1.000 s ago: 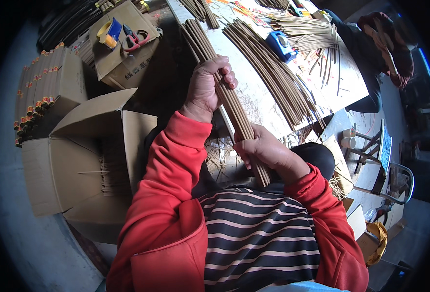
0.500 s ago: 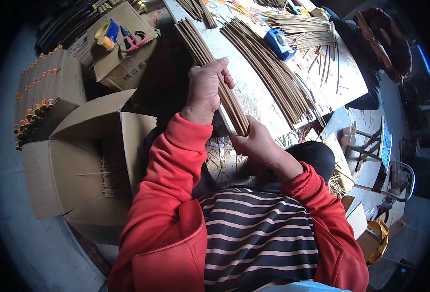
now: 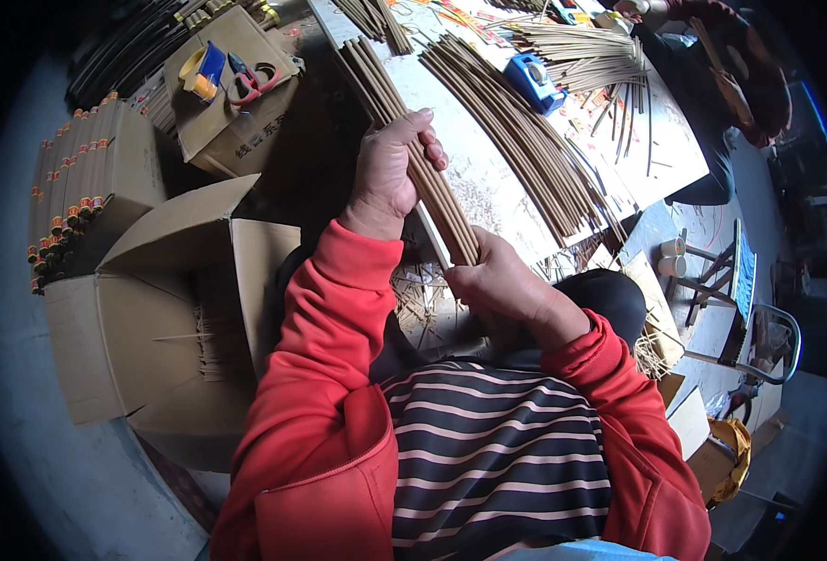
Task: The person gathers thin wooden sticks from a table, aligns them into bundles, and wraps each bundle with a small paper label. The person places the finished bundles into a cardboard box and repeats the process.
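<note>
The left hand point(image 3: 393, 173) is gripping a bundle of thin brown sticks point(image 3: 445, 206) midway; the bundle's long axis is slanting down-right along the white table's point(image 3: 484, 192) edge, the right hand point(image 3: 502, 278) meeting the nearer end, fingers partly hidden, its hold unclear

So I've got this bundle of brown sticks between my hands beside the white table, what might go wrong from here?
Sticks might slip out: no tie shows on the brown bundle, so it seems to depend on the left hand around it and the right hand at its lower end. It could also knock the white table, whose edge runs close alongside in this view.
</note>
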Demonstrator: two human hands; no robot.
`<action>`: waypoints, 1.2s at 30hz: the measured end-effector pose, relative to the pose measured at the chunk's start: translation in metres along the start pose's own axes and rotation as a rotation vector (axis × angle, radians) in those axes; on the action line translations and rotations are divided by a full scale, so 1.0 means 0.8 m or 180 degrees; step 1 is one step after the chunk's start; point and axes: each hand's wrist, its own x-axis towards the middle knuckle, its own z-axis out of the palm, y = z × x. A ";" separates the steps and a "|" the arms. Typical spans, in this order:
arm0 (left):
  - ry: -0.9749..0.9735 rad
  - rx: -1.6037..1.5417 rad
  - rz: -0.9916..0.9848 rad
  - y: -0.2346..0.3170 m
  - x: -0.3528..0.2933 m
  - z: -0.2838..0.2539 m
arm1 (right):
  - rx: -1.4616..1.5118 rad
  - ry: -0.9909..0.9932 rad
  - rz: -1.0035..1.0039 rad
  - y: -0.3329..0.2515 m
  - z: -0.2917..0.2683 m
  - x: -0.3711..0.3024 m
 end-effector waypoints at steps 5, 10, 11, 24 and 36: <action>-0.0524 -0.0685 -0.0409 0.008 0.004 -0.004 | 0.1354 -0.1378 0.0387 0.000 -0.017 -0.003; 0.0588 0.0700 0.0116 0.000 -0.002 0.008 | -0.0517 0.0219 -0.0044 0.008 -0.001 0.006; 0.0653 0.0826 0.0126 0.000 -0.003 0.013 | -0.0723 0.0369 -0.0268 0.023 -0.002 0.014; 0.0490 0.0461 0.0020 0.001 0.002 -0.001 | -0.0700 0.0320 -0.0352 0.009 0.002 0.015; 0.0730 0.0752 0.0341 0.004 -0.001 0.006 | -0.1241 0.0586 -0.0341 0.006 0.002 0.013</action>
